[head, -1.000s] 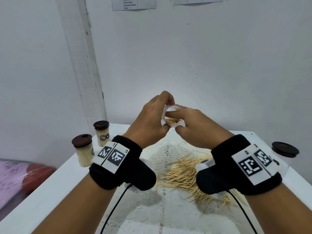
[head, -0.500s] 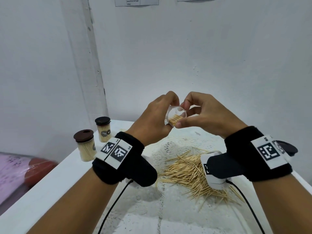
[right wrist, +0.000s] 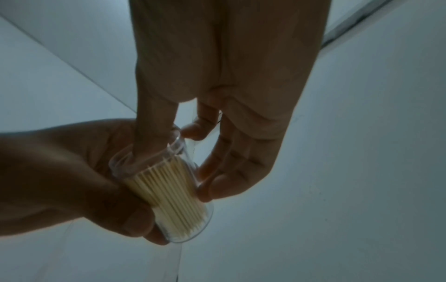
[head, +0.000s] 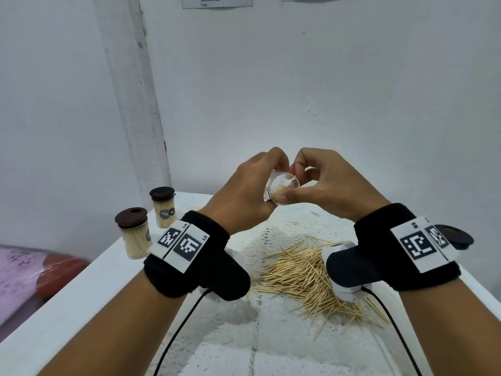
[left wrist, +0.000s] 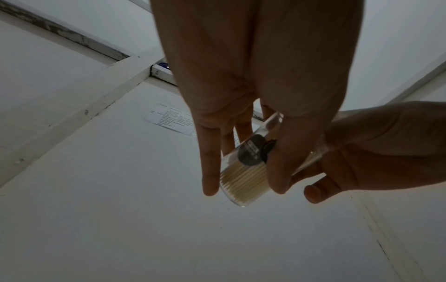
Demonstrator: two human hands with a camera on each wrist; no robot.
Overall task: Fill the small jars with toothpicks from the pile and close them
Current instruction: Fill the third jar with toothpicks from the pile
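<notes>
A clear small jar [head: 280, 191] partly filled with toothpicks is held up above the table, lying tilted with its open mouth toward me. My left hand [head: 271, 183] grips its body, with fingers and thumb around it [left wrist: 243, 186]. My right hand [head: 291, 184] pinches the jar's rim, index finger on top and thumb below. In the right wrist view one digit reaches into the mouth of the jar [right wrist: 173, 190] while the other fingers curl against its side. The loose toothpick pile [head: 303, 272] lies on the table below the hands.
Two filled jars with dark brown lids [head: 134, 234] [head: 163, 210] stand at the table's left edge. A loose dark lid [head: 455, 236] lies at the right behind my wrist. A lace doily [head: 273, 234] covers the white table [head: 81, 283]. The wall is close behind.
Both hands have lifted the jar a little and tipped its mouth toward me. My right fingers have risen from covering the mouth to pinching its rim.
</notes>
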